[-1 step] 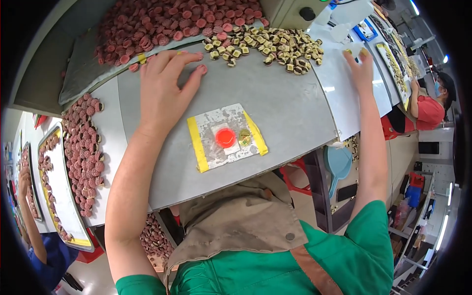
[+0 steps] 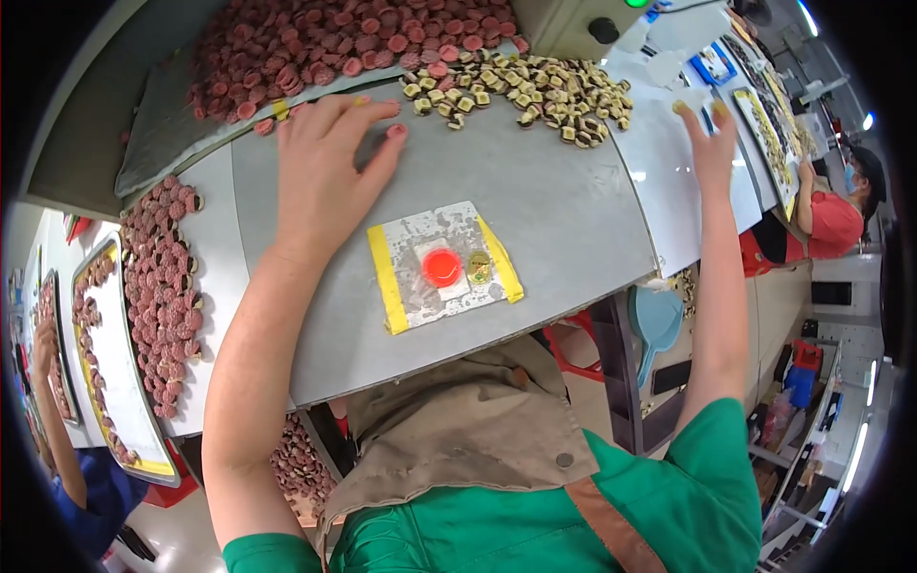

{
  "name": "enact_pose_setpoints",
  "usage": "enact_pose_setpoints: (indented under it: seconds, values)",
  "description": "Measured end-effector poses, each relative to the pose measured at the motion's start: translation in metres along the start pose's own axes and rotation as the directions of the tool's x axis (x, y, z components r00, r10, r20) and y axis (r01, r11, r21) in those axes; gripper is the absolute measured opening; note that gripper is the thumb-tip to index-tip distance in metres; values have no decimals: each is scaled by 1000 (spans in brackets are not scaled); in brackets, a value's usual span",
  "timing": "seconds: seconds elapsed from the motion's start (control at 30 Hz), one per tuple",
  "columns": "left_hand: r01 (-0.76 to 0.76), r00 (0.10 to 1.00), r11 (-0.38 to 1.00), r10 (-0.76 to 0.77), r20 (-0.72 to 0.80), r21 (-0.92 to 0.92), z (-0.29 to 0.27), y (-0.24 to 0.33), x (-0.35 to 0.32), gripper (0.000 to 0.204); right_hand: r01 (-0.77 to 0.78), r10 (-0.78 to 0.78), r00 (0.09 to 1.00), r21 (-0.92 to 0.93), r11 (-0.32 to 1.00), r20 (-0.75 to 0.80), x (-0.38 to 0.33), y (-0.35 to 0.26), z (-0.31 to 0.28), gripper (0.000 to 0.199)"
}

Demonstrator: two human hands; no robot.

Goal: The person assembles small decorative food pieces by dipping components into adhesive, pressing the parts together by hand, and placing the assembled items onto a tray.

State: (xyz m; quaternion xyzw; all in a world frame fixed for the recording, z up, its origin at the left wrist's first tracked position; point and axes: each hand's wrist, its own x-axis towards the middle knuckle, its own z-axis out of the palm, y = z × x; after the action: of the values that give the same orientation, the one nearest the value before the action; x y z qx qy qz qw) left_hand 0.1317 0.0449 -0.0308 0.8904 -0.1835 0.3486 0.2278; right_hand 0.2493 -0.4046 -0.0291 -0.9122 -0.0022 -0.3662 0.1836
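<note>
Grey tabletop (image 2: 554,196), two-tone pieces (image 2: 571,98) between both hands (image 2: 325,177) (image 2: 711,148)

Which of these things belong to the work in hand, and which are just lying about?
Likely part of the work:
- pink pieces, heaped beyond the left hand
- cream-and-dark pieces, piled between that hand and the right hand

Probably just lying about:
- blue dustpan, below the tabletop
- dark flat object near the dustpan
</note>
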Motion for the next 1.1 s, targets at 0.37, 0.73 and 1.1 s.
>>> enact_pose_setpoints:
  seconds: [0.37,0.73,1.1]
  values:
    - [-78,994,996,74,86,52,-6,-1,-7,15,476,-699,664,571,669,265,-72,-229,11,24]
    - [103,992,942,-122,-39,-318,-18,-13,-18,14,501,-673,515,450,739,532,-85,-253,-18,16]
    - [479,636,-278,-544,547,-833,-92,55,-64,33,459,-644,630,460,760,435,-104,-240,-10,25]
